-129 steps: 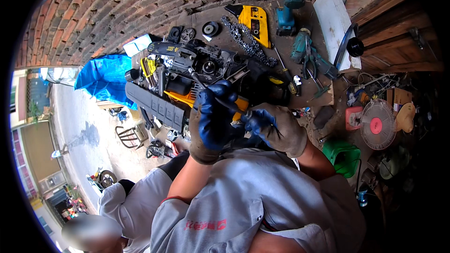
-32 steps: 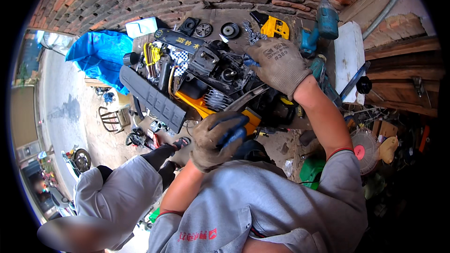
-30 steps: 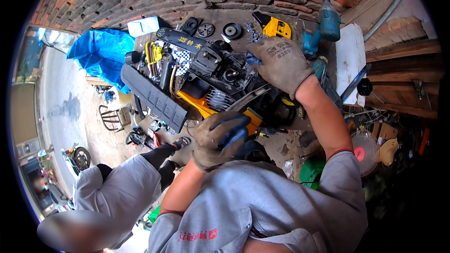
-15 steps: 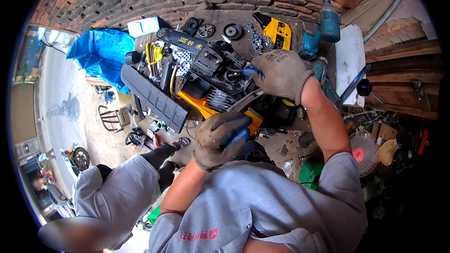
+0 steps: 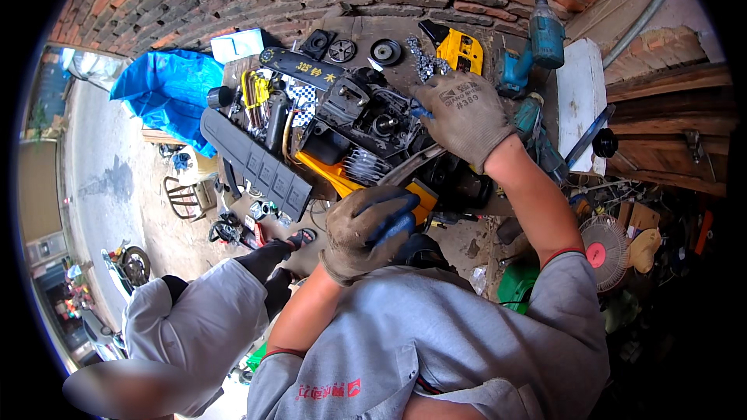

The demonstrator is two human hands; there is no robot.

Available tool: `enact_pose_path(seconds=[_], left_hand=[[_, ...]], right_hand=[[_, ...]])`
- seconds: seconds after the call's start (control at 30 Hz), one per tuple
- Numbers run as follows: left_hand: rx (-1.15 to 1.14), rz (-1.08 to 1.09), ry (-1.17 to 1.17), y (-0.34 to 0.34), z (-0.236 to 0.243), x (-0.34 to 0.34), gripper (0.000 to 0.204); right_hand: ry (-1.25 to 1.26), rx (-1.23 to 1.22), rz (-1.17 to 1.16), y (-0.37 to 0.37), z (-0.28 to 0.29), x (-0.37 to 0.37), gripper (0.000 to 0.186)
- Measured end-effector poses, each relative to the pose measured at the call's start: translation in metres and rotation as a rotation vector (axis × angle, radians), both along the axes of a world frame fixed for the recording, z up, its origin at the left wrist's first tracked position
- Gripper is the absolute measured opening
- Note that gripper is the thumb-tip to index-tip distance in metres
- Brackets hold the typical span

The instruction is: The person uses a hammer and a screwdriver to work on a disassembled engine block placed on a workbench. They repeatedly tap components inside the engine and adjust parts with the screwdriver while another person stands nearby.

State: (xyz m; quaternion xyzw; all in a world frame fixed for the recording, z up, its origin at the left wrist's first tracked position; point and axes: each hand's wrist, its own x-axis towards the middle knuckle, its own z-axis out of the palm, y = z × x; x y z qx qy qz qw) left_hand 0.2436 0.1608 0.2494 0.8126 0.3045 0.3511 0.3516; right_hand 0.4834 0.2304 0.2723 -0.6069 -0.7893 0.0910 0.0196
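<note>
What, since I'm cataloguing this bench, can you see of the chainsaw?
The chainsaw lies on the bench, partly open, its dark, grimy mechanism exposed. Its casing looks like black and yellow plastic; bare metal fins show on the near side, and a round metal part sits mid-body. The right hand is at its right part; contact is unclear. The left hand, half curled, is by its near edge.

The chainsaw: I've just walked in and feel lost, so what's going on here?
The person's gloved right hand is at the exposed workings of the chainsaw, and the left hand is by its near edge. Whether either holds anything is unclear. Beyond the chainsaw lie a chain and a yellow cover.
</note>
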Motion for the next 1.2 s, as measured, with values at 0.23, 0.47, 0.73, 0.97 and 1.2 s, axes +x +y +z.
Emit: enact_pose_path(seconds=[0.23, 0.47, 0.73, 0.97, 1.2], left_hand=[[0.016, 0.004, -0.013, 0.001, 0.0, 0.0, 0.04], [0.018, 0.0, -0.024, 0.0, -0.001, 0.0, 0.04], [0.035, 0.0, -0.032, 0.001, -0.001, 0.001, 0.042], [0.056, 0.005, -0.02, 0.0, -0.003, 0.0, 0.044], [0.054, 0.008, -0.013, 0.0, -0.001, 0.0, 0.045]], right_hand=[[0.215, 0.047, 0.001, -0.008, 0.008, 0.012, 0.035], [0.211, 0.049, 0.014, -0.01, -0.005, 0.006, 0.032], [0.318, 0.286, -0.025, -0.013, -0.014, 0.003, 0.036], [0.704, -0.071, -0.244, -0.011, -0.025, 0.0, 0.039], [0.74, -0.14, -0.282, -0.011, -0.034, 0.001, 0.04]])
